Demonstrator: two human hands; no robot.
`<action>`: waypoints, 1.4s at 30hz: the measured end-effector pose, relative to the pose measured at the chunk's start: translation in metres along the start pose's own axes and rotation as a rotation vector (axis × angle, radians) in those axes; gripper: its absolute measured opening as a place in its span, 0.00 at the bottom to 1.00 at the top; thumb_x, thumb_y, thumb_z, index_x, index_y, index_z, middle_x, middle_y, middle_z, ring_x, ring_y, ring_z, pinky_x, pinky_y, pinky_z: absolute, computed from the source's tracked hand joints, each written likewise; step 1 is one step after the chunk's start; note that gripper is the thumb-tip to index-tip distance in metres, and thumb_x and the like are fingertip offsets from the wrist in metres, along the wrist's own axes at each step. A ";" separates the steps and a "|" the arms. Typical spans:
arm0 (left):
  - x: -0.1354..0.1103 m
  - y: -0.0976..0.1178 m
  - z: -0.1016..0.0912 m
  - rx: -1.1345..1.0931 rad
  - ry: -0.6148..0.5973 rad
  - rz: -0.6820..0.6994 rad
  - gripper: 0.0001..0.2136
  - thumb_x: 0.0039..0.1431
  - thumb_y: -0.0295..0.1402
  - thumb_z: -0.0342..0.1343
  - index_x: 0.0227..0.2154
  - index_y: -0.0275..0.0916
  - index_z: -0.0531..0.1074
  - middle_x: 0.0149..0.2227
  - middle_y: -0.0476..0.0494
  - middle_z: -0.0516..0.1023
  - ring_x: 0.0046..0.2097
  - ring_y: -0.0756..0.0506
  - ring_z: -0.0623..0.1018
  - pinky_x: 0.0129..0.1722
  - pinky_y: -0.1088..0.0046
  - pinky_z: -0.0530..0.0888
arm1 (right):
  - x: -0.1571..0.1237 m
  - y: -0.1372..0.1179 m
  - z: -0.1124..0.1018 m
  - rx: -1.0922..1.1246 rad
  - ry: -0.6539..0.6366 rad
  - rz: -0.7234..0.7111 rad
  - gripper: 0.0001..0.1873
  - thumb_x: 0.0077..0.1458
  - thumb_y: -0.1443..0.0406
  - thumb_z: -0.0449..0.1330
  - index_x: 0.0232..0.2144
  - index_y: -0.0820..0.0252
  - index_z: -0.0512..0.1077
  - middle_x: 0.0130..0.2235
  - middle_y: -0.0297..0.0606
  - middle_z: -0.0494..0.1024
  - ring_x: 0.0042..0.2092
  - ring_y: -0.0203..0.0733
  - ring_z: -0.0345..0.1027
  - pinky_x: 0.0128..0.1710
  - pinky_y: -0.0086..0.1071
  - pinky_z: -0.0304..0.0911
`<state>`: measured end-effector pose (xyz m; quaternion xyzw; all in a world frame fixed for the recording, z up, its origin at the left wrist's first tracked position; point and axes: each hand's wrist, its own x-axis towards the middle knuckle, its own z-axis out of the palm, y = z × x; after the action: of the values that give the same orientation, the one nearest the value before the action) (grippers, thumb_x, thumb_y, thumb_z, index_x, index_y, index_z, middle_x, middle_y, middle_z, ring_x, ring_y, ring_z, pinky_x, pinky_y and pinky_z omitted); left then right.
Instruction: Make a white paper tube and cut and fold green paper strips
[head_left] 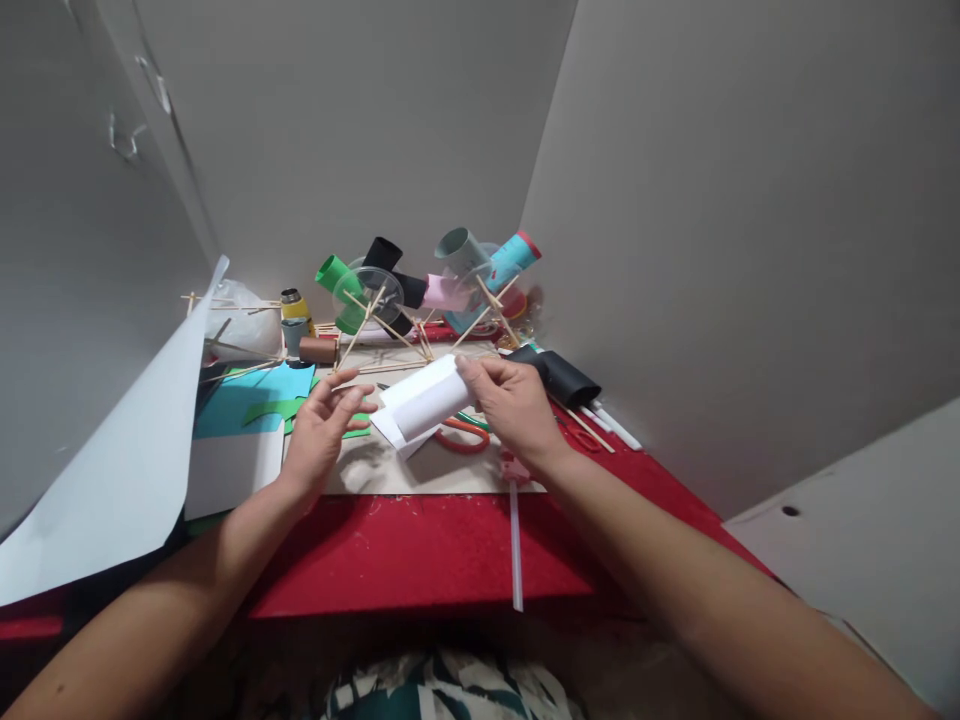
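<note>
The paper (429,400) is pinched by the right hand (516,402), its long axis slanted toward the worktop's (390,555) left edge. The left hand (322,428), near it, is spread and empty.

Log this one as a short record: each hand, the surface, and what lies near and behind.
Right hand: pinching curled white paper
Left hand: fingers spread, apparently apart from the paper
Surface: red cloth
Near the paper: orange loop handle
Behind: green tube, gray tube, clear disc, wooden sticks
Far left: large white sheet
Right side: black tube
</note>
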<state>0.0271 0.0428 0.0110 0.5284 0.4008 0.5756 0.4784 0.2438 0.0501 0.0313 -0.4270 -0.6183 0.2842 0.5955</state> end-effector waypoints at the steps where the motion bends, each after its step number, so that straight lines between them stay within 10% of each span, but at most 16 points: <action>1: -0.001 0.000 0.000 -0.011 0.020 -0.010 0.20 0.53 0.43 0.62 0.46 0.37 0.70 0.43 0.41 0.78 0.33 0.51 0.77 0.29 0.78 0.72 | 0.000 0.001 -0.002 0.003 0.045 -0.002 0.22 0.53 0.51 0.59 0.16 0.59 0.66 0.18 0.29 0.60 0.23 0.34 0.52 0.24 0.30 0.51; 7: -0.014 0.000 0.011 -0.027 -0.147 -0.147 0.18 0.52 0.43 0.64 0.40 0.36 0.73 0.36 0.44 0.79 0.24 0.52 0.78 0.20 0.81 0.67 | -0.010 0.001 0.000 0.036 0.152 -0.007 0.21 0.54 0.53 0.58 0.18 0.60 0.67 0.21 0.30 0.63 0.26 0.35 0.55 0.26 0.29 0.54; 16: -0.021 -0.002 0.014 -0.139 -0.387 -0.432 0.24 0.52 0.48 0.62 0.43 0.30 0.72 0.22 0.44 0.77 0.18 0.49 0.76 0.15 0.82 0.68 | -0.032 -0.008 0.012 0.122 -0.026 0.076 0.20 0.54 0.50 0.59 0.22 0.61 0.72 0.23 0.32 0.69 0.27 0.37 0.62 0.25 0.30 0.62; 24: -0.010 0.007 0.002 -0.216 -0.242 -0.358 0.17 0.55 0.39 0.62 0.42 0.32 0.75 0.41 0.36 0.81 0.29 0.45 0.82 0.24 0.77 0.78 | -0.056 0.006 -0.065 -0.274 0.241 0.127 0.16 0.55 0.53 0.58 0.35 0.58 0.77 0.37 0.39 0.80 0.34 0.43 0.71 0.34 0.35 0.67; 31: -0.003 0.009 0.002 -0.317 -0.132 -0.385 0.13 0.59 0.33 0.59 0.45 0.33 0.75 0.54 0.33 0.75 0.47 0.37 0.80 0.44 0.67 0.80 | -0.083 0.038 -0.121 -0.689 0.028 0.251 0.17 0.54 0.55 0.56 0.36 0.58 0.78 0.37 0.41 0.82 0.32 0.44 0.72 0.34 0.37 0.65; 38: 0.005 -0.001 -0.015 -0.314 -0.010 -0.421 0.12 0.61 0.29 0.56 0.47 0.35 0.74 0.49 0.34 0.78 0.39 0.42 0.82 0.35 0.69 0.82 | -0.072 0.033 -0.115 -0.790 -0.035 0.179 0.14 0.57 0.58 0.54 0.36 0.57 0.77 0.38 0.40 0.82 0.37 0.46 0.74 0.38 0.35 0.65; 42: 0.008 -0.005 -0.018 -0.346 0.043 -0.441 0.09 0.61 0.29 0.56 0.44 0.35 0.74 0.43 0.36 0.80 0.38 0.43 0.82 0.34 0.70 0.82 | -0.042 0.021 -0.075 -1.029 -0.340 0.093 0.16 0.62 0.62 0.48 0.40 0.58 0.76 0.43 0.42 0.80 0.42 0.44 0.73 0.41 0.33 0.63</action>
<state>0.0096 0.0522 0.0059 0.3265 0.4121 0.5285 0.6665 0.3185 0.0122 0.0024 -0.6382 -0.7457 0.0361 0.1881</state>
